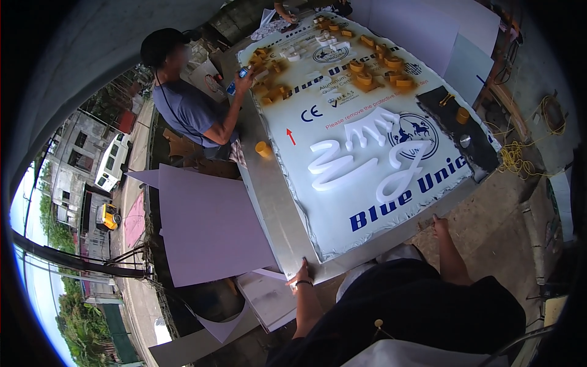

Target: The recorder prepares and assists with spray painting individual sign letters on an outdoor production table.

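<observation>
Table (273, 199), left hand (300, 275) touching, far person (283, 11) cropped

Passage lies open left of the white letters (348, 177) obstructing the printed sheet (324, 235).

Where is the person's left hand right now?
In the head view, the left hand is at lower centre, at the near left corner of the metal tabletop, well left of the right hand at the near edge.
</observation>
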Demonstrator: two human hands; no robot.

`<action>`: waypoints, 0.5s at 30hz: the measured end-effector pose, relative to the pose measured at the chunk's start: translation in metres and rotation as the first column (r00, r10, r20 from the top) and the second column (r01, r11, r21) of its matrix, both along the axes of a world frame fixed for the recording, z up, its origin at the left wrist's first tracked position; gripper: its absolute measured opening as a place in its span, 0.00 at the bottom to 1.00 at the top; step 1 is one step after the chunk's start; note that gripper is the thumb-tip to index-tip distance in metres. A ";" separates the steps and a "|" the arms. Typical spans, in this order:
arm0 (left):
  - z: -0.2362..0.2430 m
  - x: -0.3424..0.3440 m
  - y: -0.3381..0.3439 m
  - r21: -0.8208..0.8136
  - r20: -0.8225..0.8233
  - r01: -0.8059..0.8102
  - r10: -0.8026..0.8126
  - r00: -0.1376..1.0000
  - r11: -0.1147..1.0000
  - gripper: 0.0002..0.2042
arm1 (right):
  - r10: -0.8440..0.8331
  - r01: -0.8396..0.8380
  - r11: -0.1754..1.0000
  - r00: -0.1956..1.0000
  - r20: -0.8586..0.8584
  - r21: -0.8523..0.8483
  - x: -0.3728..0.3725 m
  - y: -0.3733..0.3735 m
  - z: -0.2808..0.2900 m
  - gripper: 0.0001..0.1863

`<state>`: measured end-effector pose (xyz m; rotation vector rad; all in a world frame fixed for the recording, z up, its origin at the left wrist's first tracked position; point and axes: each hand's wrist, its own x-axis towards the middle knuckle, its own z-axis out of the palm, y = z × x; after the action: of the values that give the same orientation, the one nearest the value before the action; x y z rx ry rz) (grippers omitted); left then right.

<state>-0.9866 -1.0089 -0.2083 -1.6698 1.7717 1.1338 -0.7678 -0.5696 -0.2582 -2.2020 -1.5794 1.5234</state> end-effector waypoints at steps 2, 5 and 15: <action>0.011 0.001 0.004 0.012 -0.008 -0.003 0.003 1.000 1.000 0.63 | 0.003 -0.003 1.000 1.000 -0.008 -0.008 -0.001 0.000 0.000 0.23; 0.025 0.002 0.010 0.026 -0.017 -0.006 0.007 1.000 1.000 0.62 | 0.017 -0.017 1.000 1.000 0.001 -0.006 0.000 0.001 -0.001 0.23; 0.060 0.007 0.023 0.045 -0.034 -0.011 0.012 0.999 0.999 0.61 | 0.027 -0.027 0.999 1.000 -0.005 -0.032 0.002 0.002 -0.006 0.23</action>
<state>-0.9791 -0.9861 -0.1484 -1.6456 1.7461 1.2052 -0.7654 -0.5671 -0.2640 -2.2005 -1.6008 1.5714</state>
